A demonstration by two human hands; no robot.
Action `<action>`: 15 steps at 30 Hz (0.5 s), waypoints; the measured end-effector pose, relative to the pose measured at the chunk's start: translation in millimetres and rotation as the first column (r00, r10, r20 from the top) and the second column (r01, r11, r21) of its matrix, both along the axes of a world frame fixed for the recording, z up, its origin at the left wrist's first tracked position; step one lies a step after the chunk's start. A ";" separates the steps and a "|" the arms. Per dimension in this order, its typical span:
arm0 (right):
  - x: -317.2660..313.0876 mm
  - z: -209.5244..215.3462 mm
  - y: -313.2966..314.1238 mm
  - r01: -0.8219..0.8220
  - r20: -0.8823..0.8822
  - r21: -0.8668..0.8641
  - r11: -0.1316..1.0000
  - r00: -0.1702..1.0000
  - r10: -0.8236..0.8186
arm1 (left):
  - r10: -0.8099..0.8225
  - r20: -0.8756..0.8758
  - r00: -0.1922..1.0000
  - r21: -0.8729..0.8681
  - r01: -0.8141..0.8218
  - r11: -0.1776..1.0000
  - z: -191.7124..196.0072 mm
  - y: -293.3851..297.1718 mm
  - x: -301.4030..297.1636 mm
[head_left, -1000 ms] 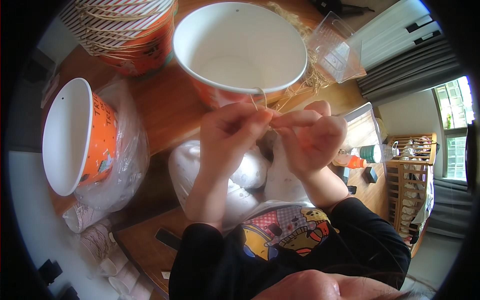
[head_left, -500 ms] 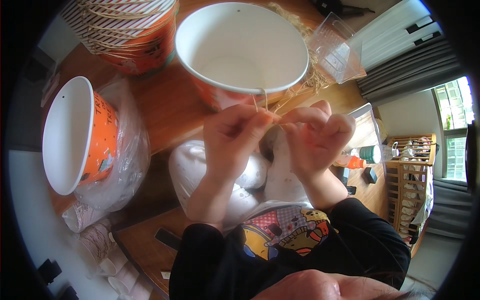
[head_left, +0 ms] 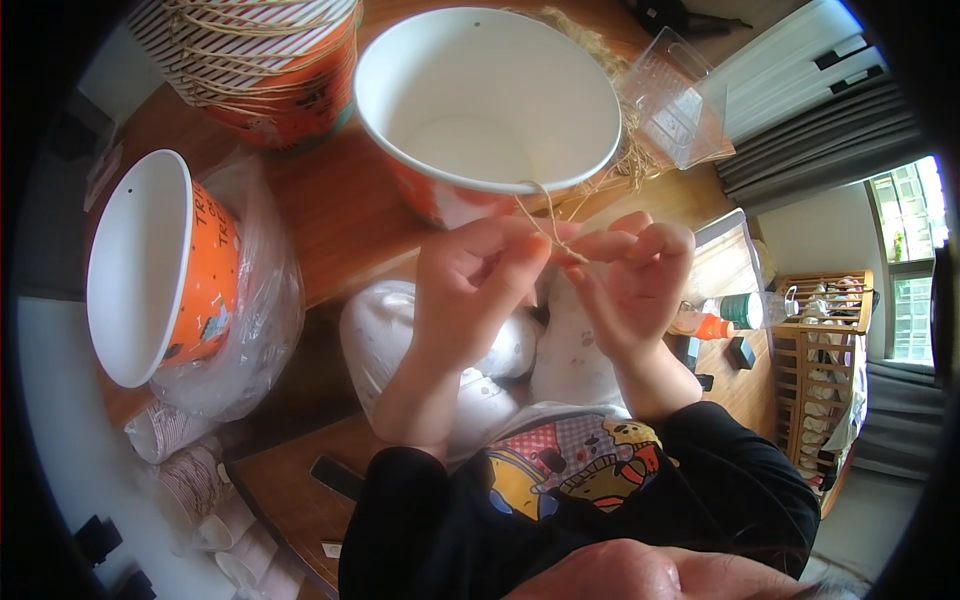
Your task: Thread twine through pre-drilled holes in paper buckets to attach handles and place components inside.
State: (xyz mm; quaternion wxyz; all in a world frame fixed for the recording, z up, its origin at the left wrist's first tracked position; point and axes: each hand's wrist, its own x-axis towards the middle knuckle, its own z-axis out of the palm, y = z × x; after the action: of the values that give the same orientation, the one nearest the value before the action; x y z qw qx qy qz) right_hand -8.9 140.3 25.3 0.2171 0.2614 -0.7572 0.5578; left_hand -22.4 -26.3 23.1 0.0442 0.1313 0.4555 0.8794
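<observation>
A large paper bucket [head_left: 480, 110], white inside and orange-red outside, stands on the wooden table with its mouth tilted toward me. From its near rim hangs a thin loop of natural twine [head_left: 553, 215]. My right hand [head_left: 640, 280] pinches the twine between thumb and forefinger, other fingers curled. My left hand [head_left: 470, 285] is closed beside it, its thumb tip and forefinger against the twine at the crossing. Part of the left hand's grip is hidden behind its thumb. Both hands are just below the bucket's near rim, above my lap.
At left, a second orange bucket [head_left: 140, 270] lies tilted against a clear plastic bag [head_left: 262, 300]. Behind it rises a stack of nested buckets [head_left: 290, 85] with twine handles. Loose twine [head_left: 635, 150] and a clear plastic tray [head_left: 680, 100] are at the right.
My hands have moved slightly apart and down, and more of the twine now shows as a crossed loop below the rim. The bucket has shifted barely.
</observation>
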 end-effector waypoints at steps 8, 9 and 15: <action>2.0 4.0 6.8 0.001 -0.006 -0.048 0.999 1.000 -0.002 | -0.041 -0.088 0.995 -0.147 0.028 0.989 -9.5 8.1 0.0; 2.8 4.3 6.8 -0.003 0.004 -0.067 0.998 1.000 0.004 | -0.045 -0.063 0.997 -0.113 0.038 0.993 -10.6 9.1 -0.1; 3.7 4.3 10.5 0.010 -0.044 -0.010 1.000 0.999 -0.011 | -0.059 -0.075 0.995 -0.098 0.052 0.994 -18.0 10.1 -1.2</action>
State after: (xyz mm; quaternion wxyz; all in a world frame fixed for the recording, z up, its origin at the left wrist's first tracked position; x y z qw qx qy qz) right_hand -5.2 150.9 29.6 0.2378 0.2685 -0.7508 0.5546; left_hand -23.7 -16.2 5.1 0.0572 0.1760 0.4947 0.8492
